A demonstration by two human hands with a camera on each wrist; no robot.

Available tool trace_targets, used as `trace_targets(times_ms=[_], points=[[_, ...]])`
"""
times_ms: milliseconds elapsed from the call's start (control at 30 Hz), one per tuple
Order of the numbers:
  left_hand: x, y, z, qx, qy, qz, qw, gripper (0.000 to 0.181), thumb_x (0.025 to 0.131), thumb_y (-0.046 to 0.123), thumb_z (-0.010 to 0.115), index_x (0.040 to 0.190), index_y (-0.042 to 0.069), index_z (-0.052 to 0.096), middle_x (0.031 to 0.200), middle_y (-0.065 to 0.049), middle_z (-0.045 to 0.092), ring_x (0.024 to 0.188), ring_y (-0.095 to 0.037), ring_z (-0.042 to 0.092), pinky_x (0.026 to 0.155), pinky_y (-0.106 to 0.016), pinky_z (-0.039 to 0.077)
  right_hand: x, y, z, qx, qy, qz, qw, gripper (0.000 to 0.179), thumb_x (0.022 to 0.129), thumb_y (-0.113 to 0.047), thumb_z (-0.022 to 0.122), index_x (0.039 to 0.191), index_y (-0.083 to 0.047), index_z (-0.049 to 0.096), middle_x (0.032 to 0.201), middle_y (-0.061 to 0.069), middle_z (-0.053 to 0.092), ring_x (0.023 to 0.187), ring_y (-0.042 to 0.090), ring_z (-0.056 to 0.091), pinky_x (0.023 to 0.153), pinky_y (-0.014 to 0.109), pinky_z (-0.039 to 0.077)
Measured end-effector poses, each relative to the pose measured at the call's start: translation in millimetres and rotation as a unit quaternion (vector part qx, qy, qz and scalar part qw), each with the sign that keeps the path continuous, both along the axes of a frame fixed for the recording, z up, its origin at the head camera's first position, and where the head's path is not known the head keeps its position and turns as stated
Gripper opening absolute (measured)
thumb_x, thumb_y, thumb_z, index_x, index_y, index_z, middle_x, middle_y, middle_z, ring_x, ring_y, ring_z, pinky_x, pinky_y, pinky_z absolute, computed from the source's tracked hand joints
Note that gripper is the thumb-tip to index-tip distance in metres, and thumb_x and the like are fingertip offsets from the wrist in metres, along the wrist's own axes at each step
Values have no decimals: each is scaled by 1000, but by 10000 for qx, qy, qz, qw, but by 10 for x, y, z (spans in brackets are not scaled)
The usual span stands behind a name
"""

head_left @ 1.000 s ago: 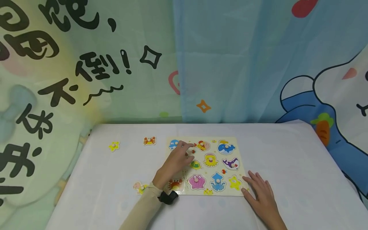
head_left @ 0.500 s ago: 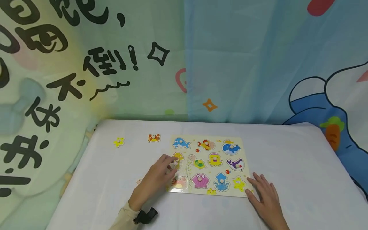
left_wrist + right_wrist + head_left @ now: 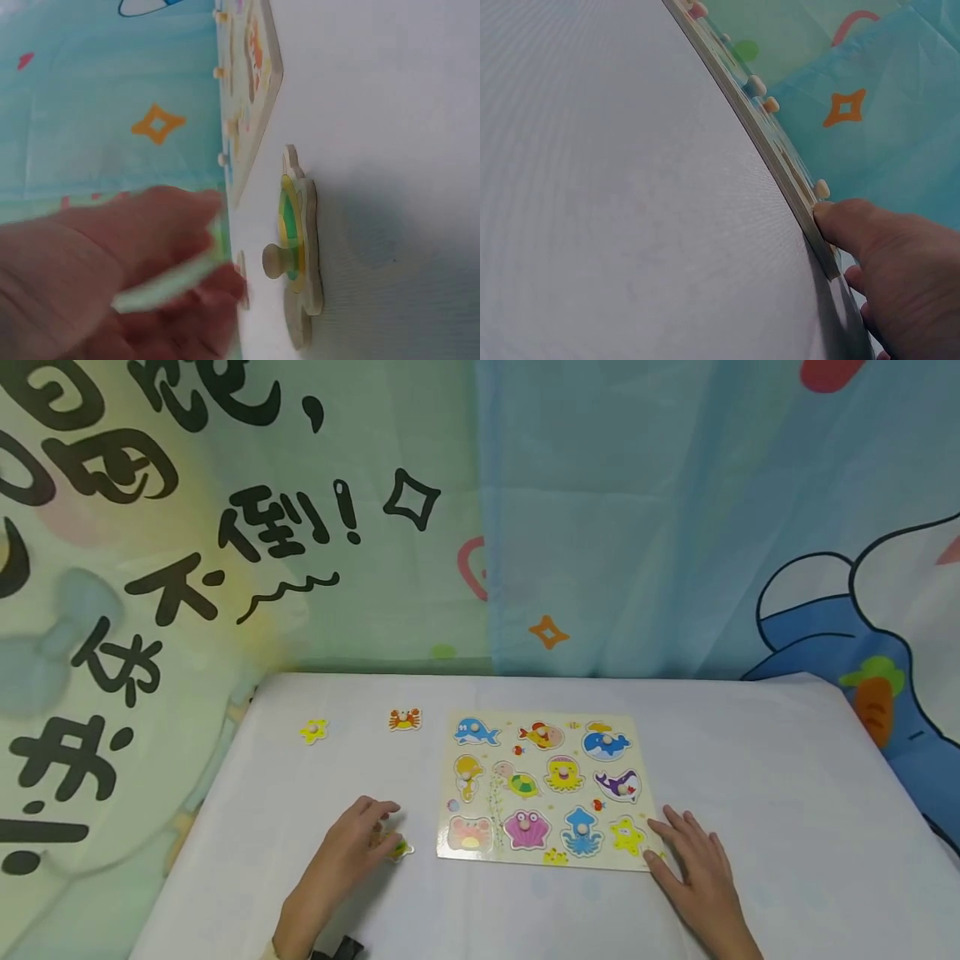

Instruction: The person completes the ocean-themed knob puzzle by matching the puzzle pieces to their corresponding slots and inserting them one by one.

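Observation:
My left hand (image 3: 348,847) hovers over a green-and-yellow turtle puzzle piece (image 3: 402,851), which it partly hides in the head view. In the left wrist view, the turtle piece (image 3: 292,232) lies on the cloth with its wooden knob up. Thumb and fingers are spread apart there, beside the knob and not touching it. My right hand (image 3: 697,872) rests at the lower right corner of the sea-animal puzzle board (image 3: 540,858). Its thumb (image 3: 847,225) presses on the board's edge in the right wrist view.
Left of the board, a yellow star piece (image 3: 314,731) and an orange crab piece (image 3: 405,719) lie on the white-covered table (image 3: 750,743). Several knobbed pieces, including a pink shell (image 3: 527,831), sit in the board. A printed curtain (image 3: 600,527) hangs behind.
My left hand has moved off the board, leftward and toward me, past the seahorse spot to the turtle piece. The right hand stays at the board's corner. The head view has shifted slightly.

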State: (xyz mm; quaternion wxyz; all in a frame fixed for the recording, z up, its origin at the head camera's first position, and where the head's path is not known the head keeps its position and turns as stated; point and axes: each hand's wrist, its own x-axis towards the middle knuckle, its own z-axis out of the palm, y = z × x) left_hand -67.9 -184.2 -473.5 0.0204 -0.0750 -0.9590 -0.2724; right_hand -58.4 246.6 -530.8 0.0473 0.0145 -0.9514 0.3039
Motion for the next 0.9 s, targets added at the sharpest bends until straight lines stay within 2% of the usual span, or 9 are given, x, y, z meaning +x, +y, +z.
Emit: trace_targets(times_ms=[100,200,333,467,567,667,800,900], points=[[39,2,18,-313,-247,196,9990,23,74,12,81,92,7,69,80,2,60,70,-6,51,61,-21,44,-3,4,-3,-51,78,16,10000,42,92,-26,64,129,-10,55,148,24,41,142,45,23,118,63,-3],[51,10,21,-489,-402,239,9977,17,75,13,80,85,6,68,73,3,59,65,-5,47,58,-21,41,-5,11,-9,-84,135,31,9999,42,91,-24,65,129,-9,56,147,25,41,142,45,24,118,62,-3],[40,27,-15,-597,-525,220,9966,12,77,10,78,83,6,68,72,3,59,65,-5,48,58,-21,42,3,16,-14,-64,136,54,9999,42,91,-25,65,129,-9,56,147,25,41,141,45,25,117,63,-2],[14,31,-47,-569,-816,370,9943,11,78,9,77,84,6,68,75,2,61,67,-6,51,61,-22,44,6,11,-13,-55,117,46,9999,42,91,-25,65,128,-9,56,147,25,41,141,46,26,117,64,-1],[10,-5,-75,-424,-1127,490,9915,10,80,10,75,87,6,68,76,2,61,69,-7,51,62,-23,44,2,-1,-3,-87,23,25,10000,42,91,-26,64,129,-9,56,148,25,40,141,46,25,117,64,-1],[29,-61,-117,-87,-1276,565,9902,9,81,10,74,88,8,69,77,3,60,70,-7,51,62,-22,43,0,-13,9,-94,-44,17,9999,42,92,-27,63,129,-8,56,149,25,39,142,46,24,117,64,-1],[58,-134,-179,551,-1116,574,9906,10,79,6,75,87,10,71,75,6,60,69,-3,50,63,-18,44,4,-9,14,-53,22,7,10000,42,92,-26,64,129,-8,56,148,25,40,142,45,24,117,63,-1],[70,-151,-213,814,-873,626,9909,11,77,4,76,86,9,72,73,7,61,67,0,50,63,-17,46,5,-2,12,-44,73,-16,10000,42,91,-25,65,128,-9,56,148,25,41,141,45,25,117,63,-1]])
